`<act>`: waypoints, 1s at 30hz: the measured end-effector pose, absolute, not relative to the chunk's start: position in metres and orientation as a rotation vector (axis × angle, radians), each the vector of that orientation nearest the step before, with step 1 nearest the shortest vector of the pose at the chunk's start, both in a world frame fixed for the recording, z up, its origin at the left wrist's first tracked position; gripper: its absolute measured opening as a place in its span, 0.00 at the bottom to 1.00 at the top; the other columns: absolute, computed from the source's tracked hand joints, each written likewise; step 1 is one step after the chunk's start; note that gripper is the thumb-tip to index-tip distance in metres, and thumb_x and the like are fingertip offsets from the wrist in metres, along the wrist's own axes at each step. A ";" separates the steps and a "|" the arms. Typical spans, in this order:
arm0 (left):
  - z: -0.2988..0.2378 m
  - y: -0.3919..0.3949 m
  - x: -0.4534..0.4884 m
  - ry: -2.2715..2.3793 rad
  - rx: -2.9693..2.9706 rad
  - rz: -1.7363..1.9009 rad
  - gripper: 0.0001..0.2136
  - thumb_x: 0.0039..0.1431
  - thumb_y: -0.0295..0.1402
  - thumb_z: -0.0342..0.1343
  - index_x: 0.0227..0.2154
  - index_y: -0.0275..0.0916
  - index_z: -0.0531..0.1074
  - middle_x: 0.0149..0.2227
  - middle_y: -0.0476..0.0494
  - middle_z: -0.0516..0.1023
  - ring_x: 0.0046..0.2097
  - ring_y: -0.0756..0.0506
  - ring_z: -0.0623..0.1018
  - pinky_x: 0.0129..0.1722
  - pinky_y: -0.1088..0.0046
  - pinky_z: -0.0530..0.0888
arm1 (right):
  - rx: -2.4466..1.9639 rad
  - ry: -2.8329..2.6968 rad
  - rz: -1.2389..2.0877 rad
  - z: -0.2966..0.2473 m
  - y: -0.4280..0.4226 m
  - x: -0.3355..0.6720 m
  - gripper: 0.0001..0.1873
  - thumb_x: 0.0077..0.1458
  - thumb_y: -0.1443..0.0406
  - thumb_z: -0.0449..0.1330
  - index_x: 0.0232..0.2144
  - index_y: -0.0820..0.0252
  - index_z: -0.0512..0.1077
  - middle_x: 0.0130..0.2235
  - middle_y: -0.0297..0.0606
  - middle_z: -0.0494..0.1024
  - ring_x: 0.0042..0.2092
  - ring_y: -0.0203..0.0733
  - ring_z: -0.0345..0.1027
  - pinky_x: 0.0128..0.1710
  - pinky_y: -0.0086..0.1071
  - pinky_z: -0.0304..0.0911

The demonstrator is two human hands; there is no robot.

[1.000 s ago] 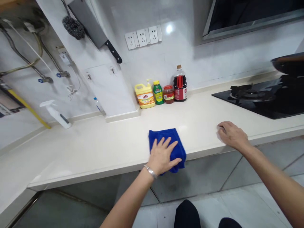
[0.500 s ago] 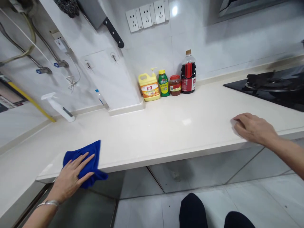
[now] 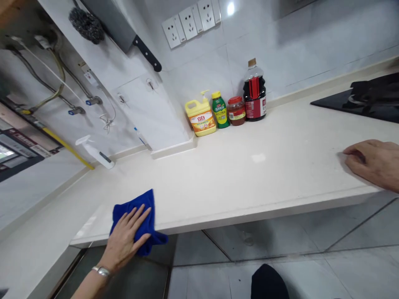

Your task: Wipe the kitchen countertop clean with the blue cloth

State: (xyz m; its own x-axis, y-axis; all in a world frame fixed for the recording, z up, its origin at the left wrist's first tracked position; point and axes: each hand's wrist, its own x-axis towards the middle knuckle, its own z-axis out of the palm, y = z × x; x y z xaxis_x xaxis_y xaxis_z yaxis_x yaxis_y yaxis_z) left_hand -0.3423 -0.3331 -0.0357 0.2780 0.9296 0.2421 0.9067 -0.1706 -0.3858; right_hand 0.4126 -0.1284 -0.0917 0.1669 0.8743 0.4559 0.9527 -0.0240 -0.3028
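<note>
My left hand lies flat with fingers spread on a blue cloth at the front edge of the cream countertop. Part of the cloth hangs over the edge. A metal watch is on that wrist. My right hand rests on the countertop far to the right, near the front edge, fingers curled down against the surface with nothing visible in them.
Against the back wall stand a yellow detergent jug, a green bottle, a red-lidded jar and a dark sauce bottle. A black gas hob lies at right. A white spray bottle lies at left. A cleaver hangs above.
My left hand slid the blue cloth from the middle of the counter edge to the left. The view has shifted, so my right hand now appears further right.
</note>
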 end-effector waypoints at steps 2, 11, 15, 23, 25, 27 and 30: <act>-0.036 -0.315 -0.298 -1.510 -2.200 0.042 0.35 0.65 0.55 0.49 0.71 0.49 0.52 0.71 0.41 0.58 0.69 0.32 0.64 0.65 0.44 0.68 | -1.930 -1.842 -0.258 -0.091 -0.131 0.413 0.19 0.57 0.53 0.48 0.39 0.53 0.74 0.47 0.46 0.78 0.47 0.55 0.68 0.41 0.45 0.64; -0.002 -0.253 -0.096 -1.643 -2.674 0.208 0.36 0.68 0.58 0.39 0.73 0.47 0.43 0.75 0.40 0.39 0.75 0.31 0.42 0.72 0.38 0.49 | -1.894 -1.792 -0.253 -0.090 -0.141 0.401 0.22 0.59 0.53 0.43 0.41 0.54 0.73 0.49 0.43 0.78 0.50 0.54 0.67 0.41 0.44 0.65; 0.001 -0.206 -0.061 -1.590 -2.843 0.225 0.37 0.66 0.61 0.35 0.73 0.49 0.44 0.75 0.42 0.38 0.75 0.34 0.39 0.73 0.40 0.43 | -1.861 -1.771 -0.251 -0.089 -0.144 0.399 0.20 0.59 0.55 0.44 0.40 0.54 0.72 0.49 0.42 0.78 0.50 0.53 0.68 0.41 0.43 0.65; -0.008 -0.098 -0.045 -1.604 -2.768 0.116 0.37 0.66 0.62 0.37 0.72 0.50 0.49 0.75 0.43 0.44 0.75 0.34 0.45 0.73 0.45 0.45 | -1.819 -1.718 -0.244 -0.091 -0.148 0.398 0.18 0.57 0.55 0.45 0.40 0.52 0.72 0.48 0.39 0.79 0.51 0.51 0.69 0.44 0.44 0.65; -0.008 -0.077 -0.045 -1.626 -2.742 0.125 0.36 0.66 0.61 0.37 0.72 0.51 0.50 0.75 0.45 0.44 0.75 0.35 0.46 0.73 0.48 0.45 | -1.816 -1.708 -0.229 -0.091 -0.148 0.399 0.18 0.57 0.55 0.46 0.40 0.51 0.72 0.48 0.38 0.79 0.50 0.51 0.70 0.45 0.44 0.65; -0.007 -0.056 -0.047 -1.653 -2.718 0.121 0.35 0.67 0.61 0.37 0.71 0.51 0.50 0.75 0.45 0.45 0.75 0.35 0.47 0.73 0.48 0.46 | -1.806 -1.709 -0.221 -0.090 -0.148 0.400 0.17 0.57 0.55 0.47 0.40 0.51 0.72 0.48 0.37 0.79 0.50 0.51 0.70 0.45 0.44 0.65; -0.007 -0.025 -0.052 -1.681 -2.700 0.092 0.35 0.67 0.60 0.37 0.71 0.49 0.51 0.75 0.43 0.46 0.75 0.34 0.48 0.73 0.48 0.46 | -1.770 -1.722 -0.209 -0.089 -0.150 0.402 0.17 0.58 0.55 0.47 0.41 0.50 0.72 0.47 0.35 0.79 0.49 0.49 0.71 0.43 0.42 0.65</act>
